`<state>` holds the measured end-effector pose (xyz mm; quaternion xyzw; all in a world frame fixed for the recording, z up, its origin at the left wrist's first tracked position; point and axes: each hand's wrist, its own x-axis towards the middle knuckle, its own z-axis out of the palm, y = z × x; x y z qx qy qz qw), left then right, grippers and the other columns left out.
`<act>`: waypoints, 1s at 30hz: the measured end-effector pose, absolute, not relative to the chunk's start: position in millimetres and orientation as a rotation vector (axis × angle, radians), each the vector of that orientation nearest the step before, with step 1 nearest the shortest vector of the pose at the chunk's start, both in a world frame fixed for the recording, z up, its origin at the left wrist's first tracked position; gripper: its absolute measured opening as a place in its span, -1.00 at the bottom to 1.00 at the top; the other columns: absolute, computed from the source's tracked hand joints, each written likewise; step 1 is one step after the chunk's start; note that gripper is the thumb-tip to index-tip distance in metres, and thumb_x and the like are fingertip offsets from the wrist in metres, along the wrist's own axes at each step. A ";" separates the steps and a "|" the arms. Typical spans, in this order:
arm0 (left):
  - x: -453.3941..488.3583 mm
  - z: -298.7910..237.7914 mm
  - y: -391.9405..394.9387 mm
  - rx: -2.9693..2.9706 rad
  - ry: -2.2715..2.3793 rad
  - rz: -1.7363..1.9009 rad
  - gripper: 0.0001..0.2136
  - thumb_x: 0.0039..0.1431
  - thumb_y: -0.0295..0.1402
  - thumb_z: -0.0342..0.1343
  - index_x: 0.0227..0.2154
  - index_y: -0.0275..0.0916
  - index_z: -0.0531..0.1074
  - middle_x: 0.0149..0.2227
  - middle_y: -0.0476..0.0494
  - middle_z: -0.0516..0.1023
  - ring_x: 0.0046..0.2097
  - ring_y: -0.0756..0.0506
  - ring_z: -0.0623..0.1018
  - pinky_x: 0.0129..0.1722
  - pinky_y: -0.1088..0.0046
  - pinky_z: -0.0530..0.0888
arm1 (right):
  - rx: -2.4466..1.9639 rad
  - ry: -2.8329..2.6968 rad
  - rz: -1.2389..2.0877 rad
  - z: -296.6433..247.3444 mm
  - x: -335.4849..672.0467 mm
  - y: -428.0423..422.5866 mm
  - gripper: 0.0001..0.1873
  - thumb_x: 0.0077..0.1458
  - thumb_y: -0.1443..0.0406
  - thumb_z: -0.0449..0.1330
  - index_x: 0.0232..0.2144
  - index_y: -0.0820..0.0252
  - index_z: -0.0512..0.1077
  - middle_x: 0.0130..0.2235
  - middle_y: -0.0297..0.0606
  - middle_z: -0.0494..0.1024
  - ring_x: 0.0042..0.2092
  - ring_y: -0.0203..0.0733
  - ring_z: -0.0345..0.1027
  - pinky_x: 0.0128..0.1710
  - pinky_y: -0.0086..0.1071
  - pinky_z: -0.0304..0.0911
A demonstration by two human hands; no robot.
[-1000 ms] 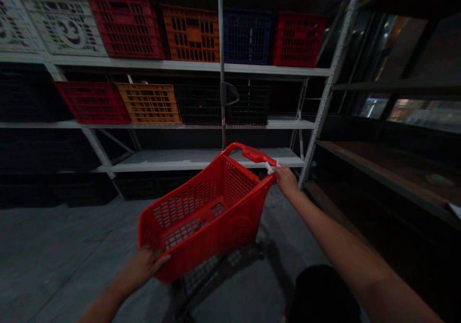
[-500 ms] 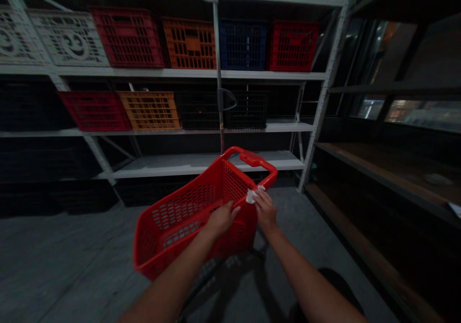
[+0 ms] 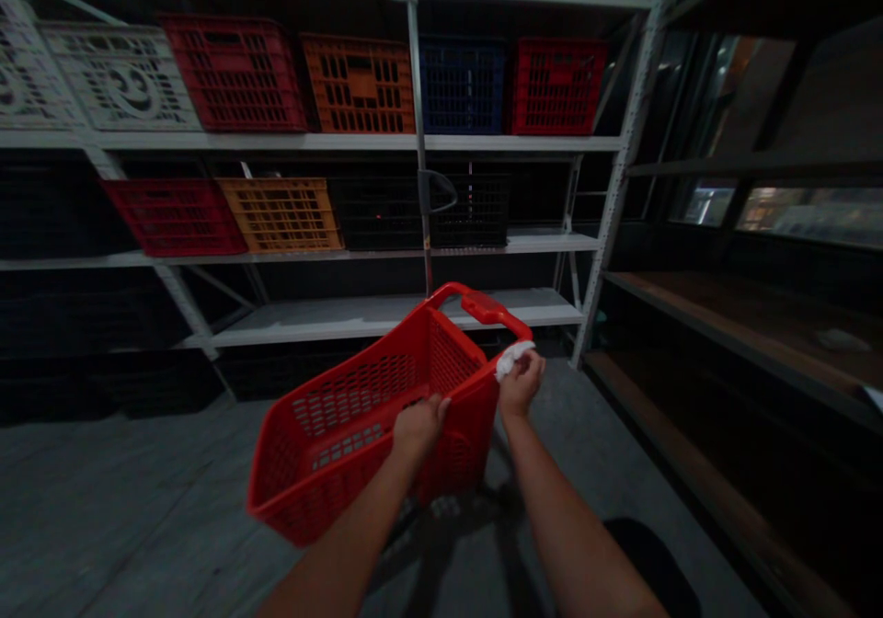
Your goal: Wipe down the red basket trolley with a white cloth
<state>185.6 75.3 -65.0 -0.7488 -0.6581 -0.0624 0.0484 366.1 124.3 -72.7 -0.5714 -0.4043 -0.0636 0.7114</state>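
A red plastic shopping cart (image 3: 345, 365) stands on the floor in front of me, its handle towards the right. My left hand (image 3: 418, 425) is closed over the cart's near top rim, thumb pointing along it. In my right hand (image 3: 522, 384) is a crumpled white cloth (image 3: 514, 359), pressed against the side of the cart's handle (image 3: 487, 307) near where it meets the basket. The cloth hides that part of the handle. No goods show inside the basket.
A grey metal rack (image 3: 386, 143) behind the cart holds several crates, among them a blue crate (image 3: 464, 85) and a yellow crate (image 3: 281, 215). A pole (image 3: 422, 241) with a dark grip stands before it. Dark wooden shelves (image 3: 745, 324) run along the right.
My right hand has slid up and right along the cart's handle with the cloth. My left hand has curled more tightly over the rim, and the basket's front end has shifted slightly left.
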 end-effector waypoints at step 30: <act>156.6 -62.8 64.4 -2.322 -1.942 -0.178 -0.48 0.20 -0.05 -0.48 -0.24 -0.11 0.38 -0.34 -0.13 0.56 -0.28 -0.10 0.53 -0.33 0.45 0.34 | -1.164 -0.827 0.127 -99.5 358.0 89.1 -0.83 0.02 0.31 -0.11 -0.29 0.18 0.19 -0.27 -0.18 0.31 -0.20 -0.17 0.22 -0.14 -0.31 0.14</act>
